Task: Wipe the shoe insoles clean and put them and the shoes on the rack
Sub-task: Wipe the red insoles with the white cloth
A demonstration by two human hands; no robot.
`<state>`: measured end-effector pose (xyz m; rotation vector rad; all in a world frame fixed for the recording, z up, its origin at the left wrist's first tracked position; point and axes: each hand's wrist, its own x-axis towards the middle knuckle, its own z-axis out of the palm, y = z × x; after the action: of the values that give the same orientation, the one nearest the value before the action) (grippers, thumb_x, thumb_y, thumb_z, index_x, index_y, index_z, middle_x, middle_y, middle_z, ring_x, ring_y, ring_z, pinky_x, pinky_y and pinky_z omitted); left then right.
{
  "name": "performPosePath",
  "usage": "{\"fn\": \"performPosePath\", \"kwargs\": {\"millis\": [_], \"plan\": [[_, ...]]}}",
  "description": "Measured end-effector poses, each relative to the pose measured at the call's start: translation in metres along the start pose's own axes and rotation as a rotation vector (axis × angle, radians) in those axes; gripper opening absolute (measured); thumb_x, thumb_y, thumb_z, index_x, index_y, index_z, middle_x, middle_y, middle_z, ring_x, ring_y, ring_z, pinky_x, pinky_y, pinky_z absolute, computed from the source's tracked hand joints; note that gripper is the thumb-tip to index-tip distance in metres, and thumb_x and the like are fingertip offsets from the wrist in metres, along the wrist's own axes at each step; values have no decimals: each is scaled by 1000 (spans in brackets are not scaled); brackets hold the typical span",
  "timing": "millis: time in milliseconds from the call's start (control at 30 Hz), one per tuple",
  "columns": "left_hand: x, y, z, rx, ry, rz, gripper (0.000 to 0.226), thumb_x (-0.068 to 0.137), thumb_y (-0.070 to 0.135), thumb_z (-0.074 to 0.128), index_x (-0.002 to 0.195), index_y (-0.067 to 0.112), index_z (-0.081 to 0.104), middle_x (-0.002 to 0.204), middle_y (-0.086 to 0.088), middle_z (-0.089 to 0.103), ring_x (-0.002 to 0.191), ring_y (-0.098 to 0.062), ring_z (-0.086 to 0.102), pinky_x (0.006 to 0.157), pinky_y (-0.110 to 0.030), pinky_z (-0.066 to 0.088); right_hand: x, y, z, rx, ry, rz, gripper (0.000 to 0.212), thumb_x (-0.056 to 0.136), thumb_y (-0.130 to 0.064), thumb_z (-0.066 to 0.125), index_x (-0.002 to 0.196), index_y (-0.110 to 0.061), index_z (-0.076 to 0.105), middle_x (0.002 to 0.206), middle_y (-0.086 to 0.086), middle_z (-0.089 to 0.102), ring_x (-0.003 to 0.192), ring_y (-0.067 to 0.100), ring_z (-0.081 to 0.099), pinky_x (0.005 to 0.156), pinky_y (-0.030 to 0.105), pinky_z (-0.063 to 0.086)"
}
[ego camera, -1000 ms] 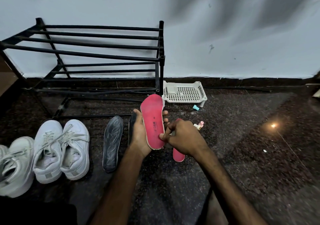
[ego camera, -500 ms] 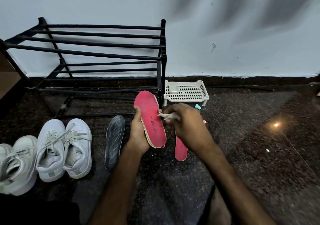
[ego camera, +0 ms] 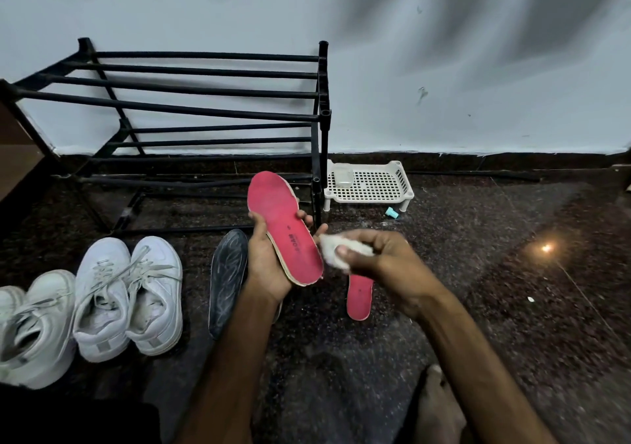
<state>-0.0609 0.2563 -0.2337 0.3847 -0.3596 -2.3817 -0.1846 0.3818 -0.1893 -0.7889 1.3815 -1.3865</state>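
Note:
My left hand [ego camera: 266, 266] holds a red insole [ego camera: 283, 225] from underneath, its red face up and toe pointing away. My right hand [ego camera: 386, 266] grips a crumpled white wipe [ego camera: 336, 250] just right of the insole's heel. A second red insole [ego camera: 359, 295] lies on the floor, partly hidden under my right hand. A dark grey insole [ego camera: 227, 278] lies left of my left wrist. White sneakers [ego camera: 128, 295] stand on the floor at the left, with another white sneaker [ego camera: 30, 327] beside them. The black shoe rack [ego camera: 205, 102] stands bare against the wall.
A small white perforated tray [ego camera: 368, 184] sits right of the rack, a clear little box in it. A teal cap [ego camera: 392, 212] lies in front of the tray. My bare foot [ego camera: 437, 406] rests at the bottom. The floor is dark speckled stone.
My right hand has pulled back to the right of the insole with the wipe. My left hand has tilted the red insole's toe further left.

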Motion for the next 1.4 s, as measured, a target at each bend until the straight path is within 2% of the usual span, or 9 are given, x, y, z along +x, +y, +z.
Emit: {"fn": "performPosePath", "kwargs": {"millis": [300,500,633,733,933,1067,1167,1300,1400], "plan": [[-7,-3,6,39,-51,-7,64,98,53,35,140,5,48,127,-12,63,113,-25,64,103,-44,47,5,-4,5,109,251,-61,17,93,-5,60,108,-1,67,88,4,71,70,3,65,57,17,53],[-6,-9,-1,199,105,-90,42,102,18,40,139,-1,46,113,-12,70,82,-19,69,62,-28,58,8,-3,-2,88,275,-56,14,89,1,63,100,-7,68,88,4,72,71,8,65,60,19,56],[-10,-15,-6,482,110,-112,34,93,-5,47,127,-3,50,116,-21,68,74,-24,69,52,-28,55,11,-4,-11,-340,362,-212,12,86,-8,71,97,-13,71,84,-1,73,71,7,67,69,28,57],[-13,-18,-1,673,61,-132,27,92,-7,50,117,1,56,95,-22,72,65,-23,70,54,-31,57,15,-5,-2,-633,422,-329,10,85,-11,73,94,-15,73,83,-6,72,70,-1,65,65,14,52],[-12,-38,3,812,-7,-51,24,91,-8,54,107,7,64,91,-8,72,78,-15,68,71,-25,55,24,16,27,-1003,529,-302,16,89,-13,63,104,-13,70,99,3,69,90,21,64,80,30,49],[-12,-48,1,886,-44,35,22,97,3,51,116,7,62,111,-11,71,103,-21,66,90,-32,52,19,22,42,-903,579,-242,9,88,-12,62,90,-13,70,89,5,71,83,24,64,74,34,47],[-8,-47,-1,844,-68,50,36,92,-4,52,127,2,58,124,-15,66,115,-25,63,95,-31,51,19,23,46,-604,519,-228,8,85,-11,69,90,-12,75,83,-1,73,73,10,65,69,21,49],[-6,-40,-5,729,-17,-11,45,83,-13,57,126,1,56,115,-21,67,95,-24,69,79,-31,57,25,21,28,21,415,-103,9,84,-1,70,93,0,72,84,14,74,69,14,66,64,26,53],[-8,-44,-4,712,-8,-55,41,88,-15,51,126,0,53,96,-15,72,76,-19,71,62,-30,58,31,20,10,-181,567,-192,10,85,-12,71,94,-9,75,83,6,76,71,15,70,65,35,58]]}}
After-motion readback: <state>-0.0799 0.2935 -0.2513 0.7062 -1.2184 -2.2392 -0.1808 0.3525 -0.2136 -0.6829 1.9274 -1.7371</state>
